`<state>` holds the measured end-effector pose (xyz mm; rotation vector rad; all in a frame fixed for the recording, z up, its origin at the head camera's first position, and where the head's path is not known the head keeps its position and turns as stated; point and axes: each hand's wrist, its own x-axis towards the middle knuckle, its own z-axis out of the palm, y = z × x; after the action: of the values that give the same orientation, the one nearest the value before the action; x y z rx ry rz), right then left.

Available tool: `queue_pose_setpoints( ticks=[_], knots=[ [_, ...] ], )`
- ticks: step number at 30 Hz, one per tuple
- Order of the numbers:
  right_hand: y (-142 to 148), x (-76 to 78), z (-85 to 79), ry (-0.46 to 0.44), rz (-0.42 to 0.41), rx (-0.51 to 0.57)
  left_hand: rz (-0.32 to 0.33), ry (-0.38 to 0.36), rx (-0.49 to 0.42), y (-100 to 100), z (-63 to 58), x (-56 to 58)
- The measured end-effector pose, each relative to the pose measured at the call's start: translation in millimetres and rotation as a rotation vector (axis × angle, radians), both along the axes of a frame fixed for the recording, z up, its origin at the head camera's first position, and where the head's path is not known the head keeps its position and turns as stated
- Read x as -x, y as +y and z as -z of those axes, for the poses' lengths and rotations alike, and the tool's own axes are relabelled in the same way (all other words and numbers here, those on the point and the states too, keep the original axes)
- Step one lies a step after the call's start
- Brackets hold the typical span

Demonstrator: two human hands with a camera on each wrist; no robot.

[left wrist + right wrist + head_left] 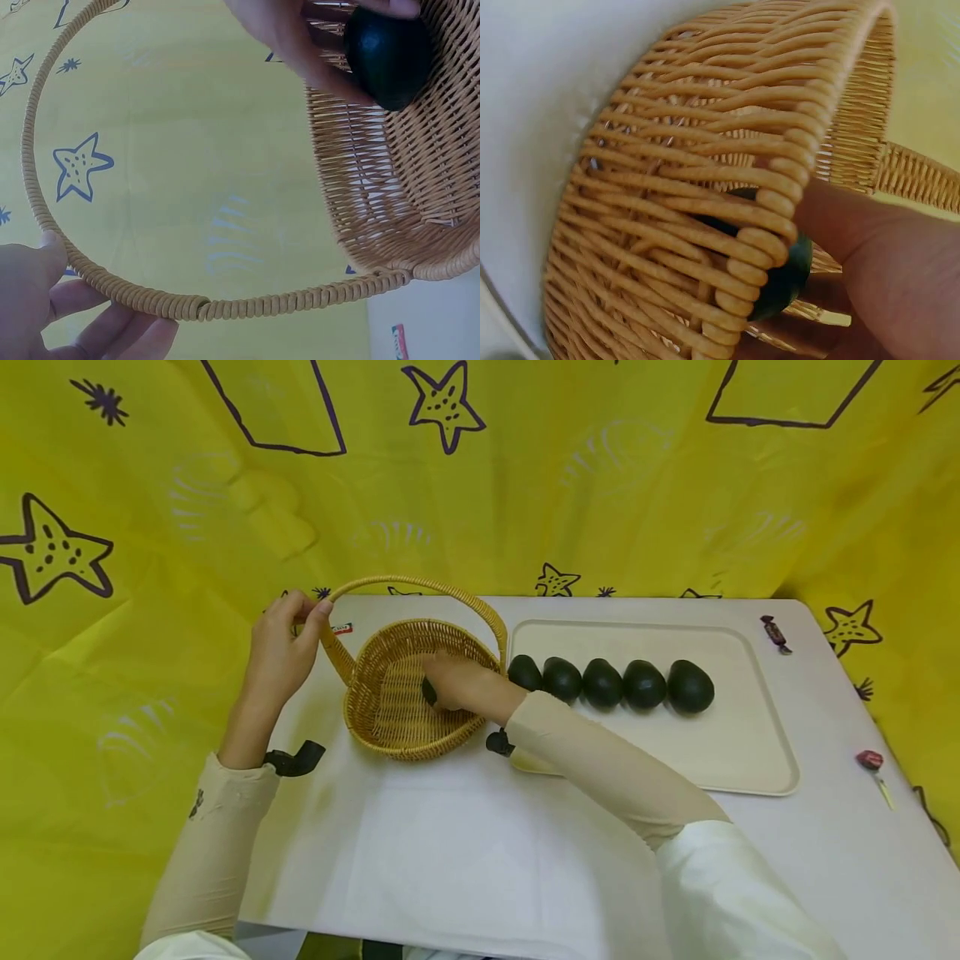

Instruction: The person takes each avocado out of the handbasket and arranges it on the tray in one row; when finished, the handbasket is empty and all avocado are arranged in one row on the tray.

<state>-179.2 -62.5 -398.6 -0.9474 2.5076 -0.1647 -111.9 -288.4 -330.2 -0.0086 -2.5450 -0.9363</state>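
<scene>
A wicker basket (396,702) with a tall arched handle (431,583) stands on the table, left of the tray. My left hand (281,652) grips the handle near its left side; in the left wrist view the thumb and fingers (146,341) curl round it. Reaching over the rim, my right hand (468,683) is inside the basket and holds a dark green avocado (388,56) between thumb and fingers. Through the weave in the right wrist view, part of that avocado (784,281) shows. Several more avocados (643,685) lie in a row on the cream tray (720,760).
The right forearm (600,760) crosses over the tray's front left corner. A purple-wrapped candy (775,633) and a red lollipop (870,760) lie on the table right of the tray. A small red-and-white wrapped item (342,628) is behind the handle. A yellow patterned cloth (525,510) hangs behind.
</scene>
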Motion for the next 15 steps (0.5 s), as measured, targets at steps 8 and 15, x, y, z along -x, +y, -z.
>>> queue_pose_setpoints(
  ticks=[8,15],
  knots=[
    [7,1.0,-2.5,-0.053,-0.011,-0.027,-0.008,-0.004,0.002,-1,0.2,-0.2],
    [11,5.3,1.4,-0.044,-0.011,0.039,-0.011,-0.008,0.001,-1,0.2,-0.7]
  ],
)
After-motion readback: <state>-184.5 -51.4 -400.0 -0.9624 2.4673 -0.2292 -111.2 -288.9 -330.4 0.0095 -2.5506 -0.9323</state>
